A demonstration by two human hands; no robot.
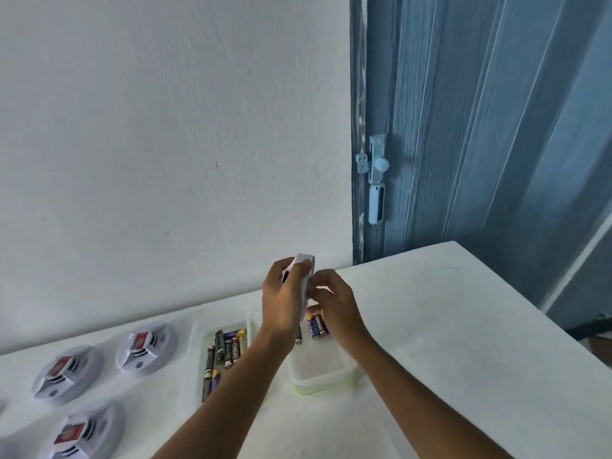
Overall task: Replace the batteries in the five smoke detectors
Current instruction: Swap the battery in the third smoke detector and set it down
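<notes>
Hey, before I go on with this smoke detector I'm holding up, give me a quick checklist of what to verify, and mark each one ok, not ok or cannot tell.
1. Detector held firmly: ok. The left hand has a grip on the white smoke detector, lifted off the table.
2. Second hand helping: ok. The right hand has its fingers on the detector's edge.
3. Battery compartment open: cannot tell; the hands hide it.
4. Batteries in reach: ok. AA batteries lie in the container below the hands, more in the tray to the left.
5. Which batteries are fresh: cannot tell.
6. Other detectors waiting: ok. Three smoke detectors lie at left.
</notes>
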